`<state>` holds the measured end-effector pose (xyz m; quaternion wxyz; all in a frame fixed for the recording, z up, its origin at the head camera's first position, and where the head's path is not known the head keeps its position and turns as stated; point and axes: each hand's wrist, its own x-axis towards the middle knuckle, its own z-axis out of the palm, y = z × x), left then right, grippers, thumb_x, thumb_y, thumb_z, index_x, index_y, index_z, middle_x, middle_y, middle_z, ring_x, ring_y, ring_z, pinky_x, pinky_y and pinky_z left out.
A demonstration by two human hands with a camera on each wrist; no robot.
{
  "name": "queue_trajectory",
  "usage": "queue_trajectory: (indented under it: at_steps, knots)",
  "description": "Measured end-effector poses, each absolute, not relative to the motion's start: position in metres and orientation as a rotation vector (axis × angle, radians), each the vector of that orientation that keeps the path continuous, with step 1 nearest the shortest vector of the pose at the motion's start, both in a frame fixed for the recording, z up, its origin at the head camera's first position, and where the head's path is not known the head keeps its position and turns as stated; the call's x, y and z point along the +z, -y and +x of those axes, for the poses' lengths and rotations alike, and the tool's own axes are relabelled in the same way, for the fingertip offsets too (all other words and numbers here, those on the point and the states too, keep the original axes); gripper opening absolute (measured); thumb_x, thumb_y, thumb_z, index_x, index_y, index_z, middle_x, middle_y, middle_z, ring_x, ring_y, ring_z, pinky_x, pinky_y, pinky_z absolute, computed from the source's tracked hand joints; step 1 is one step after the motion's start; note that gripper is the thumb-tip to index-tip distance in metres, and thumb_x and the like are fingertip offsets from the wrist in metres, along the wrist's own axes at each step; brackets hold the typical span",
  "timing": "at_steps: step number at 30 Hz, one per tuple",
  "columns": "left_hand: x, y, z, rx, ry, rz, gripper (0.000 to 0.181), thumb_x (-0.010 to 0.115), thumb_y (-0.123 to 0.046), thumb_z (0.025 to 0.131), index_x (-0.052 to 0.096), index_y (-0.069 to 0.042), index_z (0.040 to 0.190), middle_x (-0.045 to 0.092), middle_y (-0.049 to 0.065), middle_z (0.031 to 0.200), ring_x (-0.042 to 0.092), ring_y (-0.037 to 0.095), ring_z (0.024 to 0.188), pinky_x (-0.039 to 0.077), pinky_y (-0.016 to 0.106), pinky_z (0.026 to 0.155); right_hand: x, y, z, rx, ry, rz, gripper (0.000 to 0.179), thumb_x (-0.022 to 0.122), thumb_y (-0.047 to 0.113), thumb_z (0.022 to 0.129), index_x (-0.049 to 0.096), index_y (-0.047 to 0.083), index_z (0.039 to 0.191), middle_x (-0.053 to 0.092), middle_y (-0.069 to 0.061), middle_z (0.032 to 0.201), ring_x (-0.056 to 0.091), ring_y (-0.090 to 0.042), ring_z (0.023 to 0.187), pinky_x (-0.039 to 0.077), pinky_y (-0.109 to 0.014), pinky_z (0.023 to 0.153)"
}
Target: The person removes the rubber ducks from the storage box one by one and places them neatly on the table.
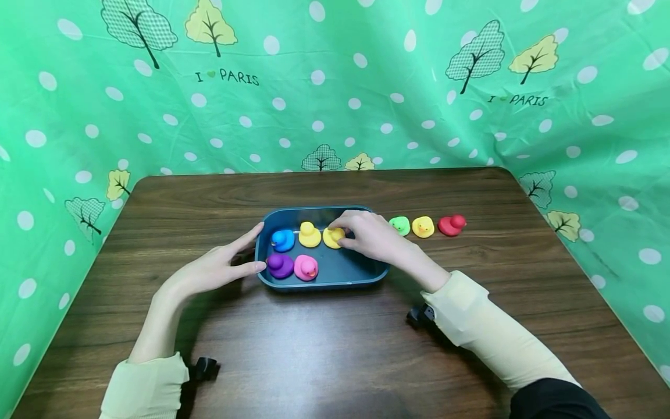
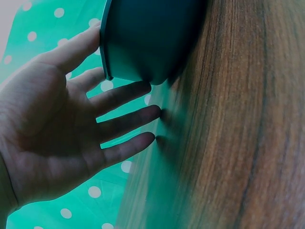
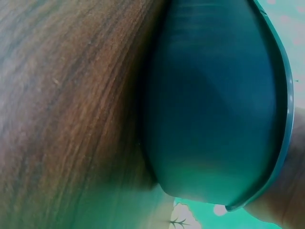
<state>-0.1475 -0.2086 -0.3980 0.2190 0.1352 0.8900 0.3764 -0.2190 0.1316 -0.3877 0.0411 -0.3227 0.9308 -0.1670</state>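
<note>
A dark blue tray [image 1: 342, 269] lies on the table with several rubber ducks in it. My right hand [image 1: 369, 234] reaches over its right side and pinches a yellow duck [image 1: 332, 237] in the back row. Left of that duck sit another yellow duck [image 1: 309, 235] and a blue duck [image 1: 283, 240]. Toward the front are a purple duck [image 1: 280, 265] and a pink duck [image 1: 306, 267]. At the tray's left end, my left hand [image 1: 211, 269] rests against the rim, thumb and fingers spread. In the left wrist view, its fingers extend beside the tray wall [image 2: 147, 47].
On the brown wooden table [image 1: 293, 349], right of the tray, a green duck [image 1: 400, 225], a yellow duck with an orange beak [image 1: 423, 227] and a red duck [image 1: 451, 224] stand in a row. A green dotted cloth [image 1: 361, 87] hangs behind and beside the table.
</note>
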Motion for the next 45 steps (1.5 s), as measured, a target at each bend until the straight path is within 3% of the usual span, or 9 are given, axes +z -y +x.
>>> queue_trajectory:
  at_steps: [14,31,45]
  knots:
    - [-0.399,0.208,-0.148,1.033,-2.461,0.371,0.085,0.057,-0.061,0.099,0.004,-0.047,0.163,0.020,0.010,0.173,0.019,0.040,0.160,0.027,0.069,0.122,-0.388,-0.130,-0.217,-0.496,-2.874,-0.994,0.029,0.077,0.025,0.094,0.076,0.018,0.122,0.073,0.000,0.108,0.065,-0.020,0.094,0.055,-0.033,0.073]
    - [-0.399,0.208,-0.148,1.057,-2.441,0.350,0.085,0.058,-0.061,0.098,0.004,-0.049,0.162,0.017,0.007,0.174,0.018,0.040,0.160,0.027,0.070,0.121,-0.374,-0.134,-0.210,-0.702,-2.903,-1.017,0.031,0.077,0.022,0.093,0.076,0.015,0.123,0.075,-0.002,0.112,0.072,-0.022,0.096,0.060,-0.033,0.076]
    - [-0.397,0.208,-0.147,1.048,-2.440,0.358,0.085,0.058,-0.061,0.098,0.003,-0.049,0.163,0.017,0.010,0.174,0.017,0.042,0.160,0.027,0.072,0.120,-0.363,-0.151,-0.203,-0.844,-2.950,-1.000,0.030,0.078,0.024,0.093,0.076,0.016,0.122,0.075,-0.001,0.111,0.068,-0.024,0.096,0.058,-0.036,0.080]
